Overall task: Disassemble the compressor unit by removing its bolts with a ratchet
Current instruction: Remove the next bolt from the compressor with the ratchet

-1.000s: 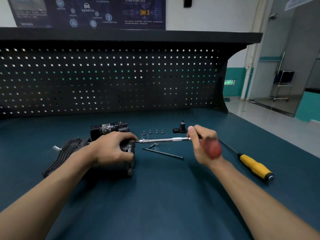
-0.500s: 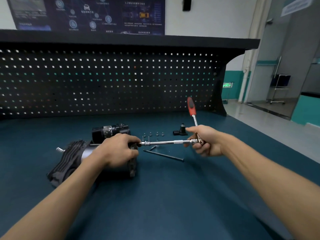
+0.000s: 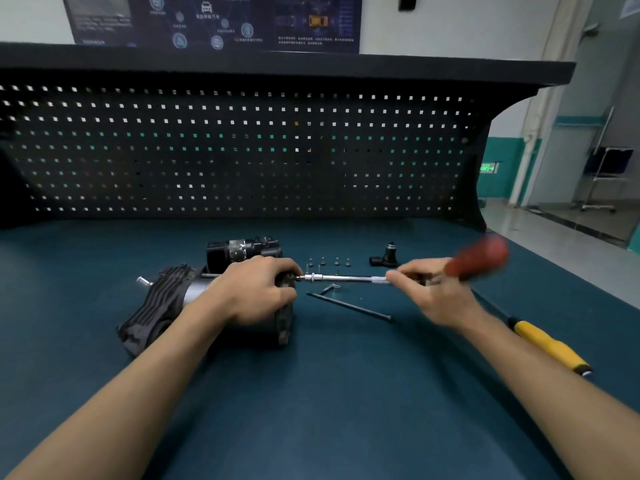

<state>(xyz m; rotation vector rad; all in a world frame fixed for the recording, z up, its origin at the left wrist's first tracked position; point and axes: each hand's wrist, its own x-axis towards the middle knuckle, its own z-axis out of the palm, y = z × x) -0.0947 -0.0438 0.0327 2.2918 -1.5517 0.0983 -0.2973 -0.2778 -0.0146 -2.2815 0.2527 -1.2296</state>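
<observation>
The compressor unit [image 3: 162, 306] lies on its side on the teal bench, dark finned end to the left. My left hand [image 3: 258, 289] grips its right end from above. A ratchet with a long silver extension [image 3: 346, 278] runs level from the compressor's right face to my right hand [image 3: 433, 289]. That hand holds the ratchet head, and the red handle [image 3: 478, 258] is blurred, pointing up and right. A long dark bolt [image 3: 349, 306] lies on the bench just in front of the extension.
Several small bolts [image 3: 329, 261] stand in a row behind the extension. A black cylindrical part [image 3: 242, 252] sits behind the compressor and a small black fitting [image 3: 386, 258] to its right. A yellow-handled screwdriver [image 3: 543, 344] lies at right. The pegboard [image 3: 242, 150] rises behind.
The red ratchet handle swung from toward me up to upright, and now tilts up-right, blurred. My left hand stays on the compressor. The camera view shifted slightly.
</observation>
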